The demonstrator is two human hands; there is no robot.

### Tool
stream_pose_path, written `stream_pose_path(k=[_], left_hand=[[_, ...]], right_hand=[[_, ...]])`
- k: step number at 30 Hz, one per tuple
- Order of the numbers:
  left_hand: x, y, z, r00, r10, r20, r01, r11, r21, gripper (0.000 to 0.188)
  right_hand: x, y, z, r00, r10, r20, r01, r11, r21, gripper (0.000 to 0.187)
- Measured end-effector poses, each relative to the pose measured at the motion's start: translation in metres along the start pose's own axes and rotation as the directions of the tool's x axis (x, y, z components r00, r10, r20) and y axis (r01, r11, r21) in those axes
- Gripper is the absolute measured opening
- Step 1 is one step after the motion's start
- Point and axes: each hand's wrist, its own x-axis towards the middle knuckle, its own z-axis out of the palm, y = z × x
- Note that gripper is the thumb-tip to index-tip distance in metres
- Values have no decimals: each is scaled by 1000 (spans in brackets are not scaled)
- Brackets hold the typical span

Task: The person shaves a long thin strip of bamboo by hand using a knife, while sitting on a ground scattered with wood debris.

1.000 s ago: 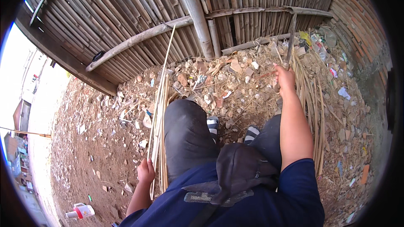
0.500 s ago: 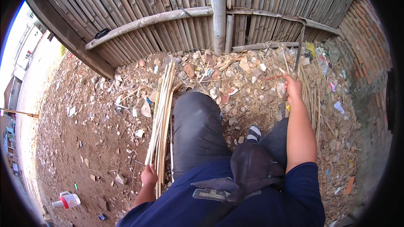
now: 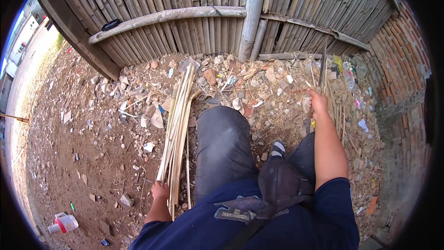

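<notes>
- A person seen from above had dark-trousered legs (image 3: 224, 148) bent over stony, littered ground (image 3: 101, 157), with a striped shoe or sock (image 3: 278, 149) showing between them.
- The left hand (image 3: 160, 190) was at the lower left end of a bundle of long, pale strips (image 3: 179, 134); its fingers were curled and touching the strips, but whether they gripped any could not be told.
- That bundle lay just left of the nearer knee, its strips roughly side by side and pointing away toward the wall.
- The right hand (image 3: 317, 102) had its fingers closed around a long, dark blade tool (image 3: 322, 68) (its handle was mostly hidden), with the blade rising away from the person.
- More pale strips (image 3: 343, 118) lay on the ground to the right of the right forearm.
- A dark cloth bag (image 3: 284, 187) rested at the lap, over a navy shirt (image 3: 249, 229).
- Ahead stood a bamboo wall (image 3: 185, 37); a brick wall (image 3: 397, 60) rose at the right.
- A white jug with a red band (image 3: 68, 222) lay tipped at lower left.
</notes>
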Motion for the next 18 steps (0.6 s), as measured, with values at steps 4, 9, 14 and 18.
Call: stream_pose_path(k=[4,9,14,18], left_hand=[[5,0,5,998,7,56,-2,995,-101,54],[11,4,13,997,59,45,-51,988,-146,59],[15,4,20,988,92,121,-74,986,-152,63],[16,9,27,980,124,155,-103,986,-133,65]], right_hand=[[-6,-6,16,1000,-6,12,7,999,-46,21],[-19,-31,16,993,7,121,0,998,-57,23],[-13,-46,-23,985,-92,144,142,910,-390,33],[-14,-32,-83,987,-156,45,152,788,-596,45]])
